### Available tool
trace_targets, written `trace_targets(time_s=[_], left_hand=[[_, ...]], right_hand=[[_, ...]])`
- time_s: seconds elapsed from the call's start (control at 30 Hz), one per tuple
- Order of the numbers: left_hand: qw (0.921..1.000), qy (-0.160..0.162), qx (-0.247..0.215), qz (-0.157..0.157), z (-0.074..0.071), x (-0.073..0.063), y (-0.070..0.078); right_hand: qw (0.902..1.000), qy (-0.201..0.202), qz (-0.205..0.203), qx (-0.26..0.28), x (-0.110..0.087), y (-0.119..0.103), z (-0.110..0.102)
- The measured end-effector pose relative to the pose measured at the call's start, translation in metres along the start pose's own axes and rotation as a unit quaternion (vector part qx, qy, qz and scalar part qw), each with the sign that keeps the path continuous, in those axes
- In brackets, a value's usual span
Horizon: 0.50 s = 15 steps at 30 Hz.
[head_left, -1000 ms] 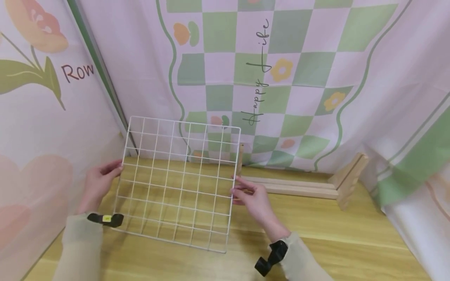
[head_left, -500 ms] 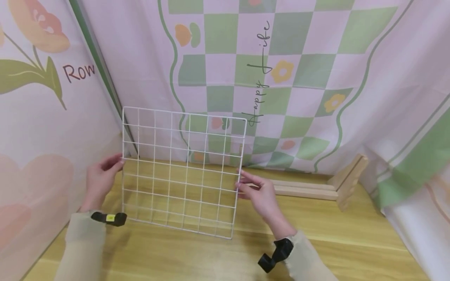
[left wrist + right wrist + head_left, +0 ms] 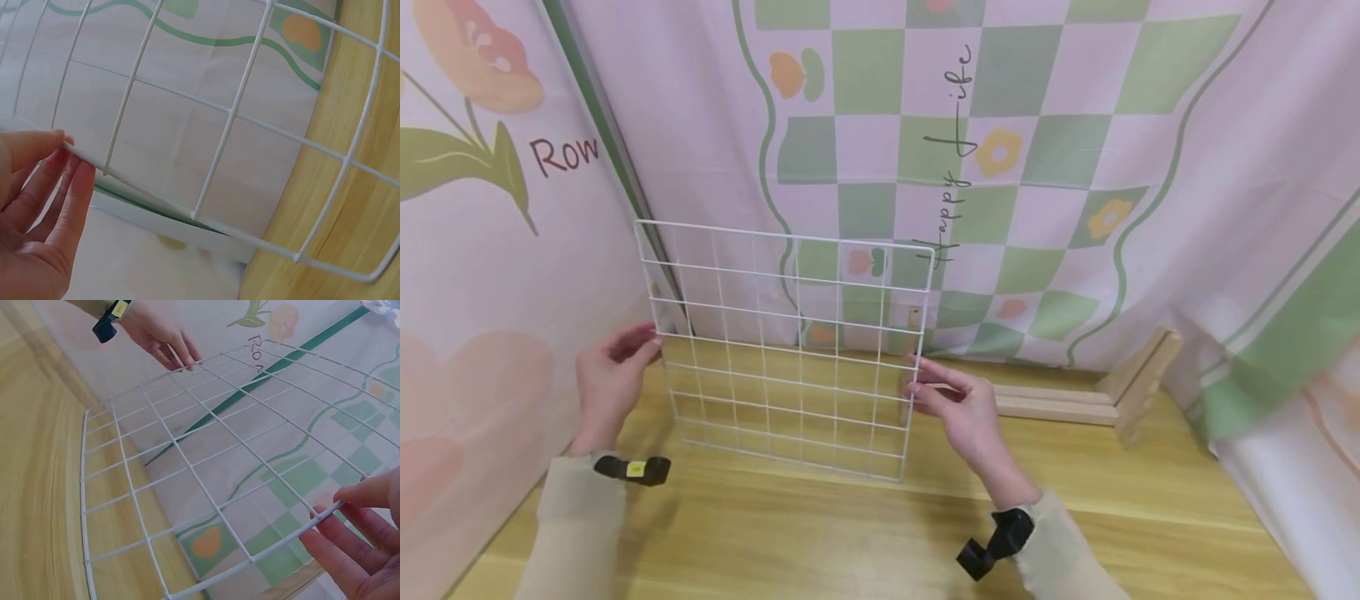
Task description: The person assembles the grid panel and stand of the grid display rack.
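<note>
A white wire grid panel point(image 3: 801, 353) is held up between both hands, tilted with its top edge leaning toward the back curtain. My left hand point(image 3: 610, 383) pinches its left edge between thumb and fingertips, as the left wrist view shows on the edge wire point(image 3: 150, 194). On the opposite edge, my right hand point(image 3: 962, 412) grips the wire, thumb on one side and fingers on the other; the right wrist view shows this right hand point(image 3: 369, 537) close. Behind the right hand stands a pale wooden stand point(image 3: 1060, 408), its left upright partly seen through the grid.
The wood-grain tabletop point(image 3: 820, 542) runs under everything. A checked curtain point(image 3: 1015, 75) hangs at the back, with a flowered curtain point(image 3: 467, 267) at the left and more cloth at the right. The stand's notched right upright point(image 3: 1150, 375) rises near the back right.
The grid panel has swung from leaning low over the table to more upright, its bottom edge moving up and away. Both hands keep their grip; the right hand has shifted slightly right.
</note>
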<state>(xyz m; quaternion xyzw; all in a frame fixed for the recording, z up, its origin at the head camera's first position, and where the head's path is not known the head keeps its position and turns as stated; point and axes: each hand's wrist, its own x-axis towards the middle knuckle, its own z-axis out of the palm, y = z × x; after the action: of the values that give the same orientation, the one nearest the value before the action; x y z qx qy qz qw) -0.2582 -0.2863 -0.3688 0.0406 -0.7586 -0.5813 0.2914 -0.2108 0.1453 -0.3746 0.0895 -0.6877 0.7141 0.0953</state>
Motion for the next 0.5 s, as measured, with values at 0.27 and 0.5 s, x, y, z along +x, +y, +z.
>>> trace_targets(time_s=[0.27,0.5], left_hand=[[0.9994,0.014,-0.032,0.006,0.0,-0.007,0.004],[0.9975,0.029,-0.063,0.016,0.002,-0.01,0.006]], right_hand=[[0.9997,-0.001,-0.023,-0.002,-0.003,-0.005,-0.002],[0.9992,0.0,-0.038,-0.011,-0.003,-0.005,-0.003]])
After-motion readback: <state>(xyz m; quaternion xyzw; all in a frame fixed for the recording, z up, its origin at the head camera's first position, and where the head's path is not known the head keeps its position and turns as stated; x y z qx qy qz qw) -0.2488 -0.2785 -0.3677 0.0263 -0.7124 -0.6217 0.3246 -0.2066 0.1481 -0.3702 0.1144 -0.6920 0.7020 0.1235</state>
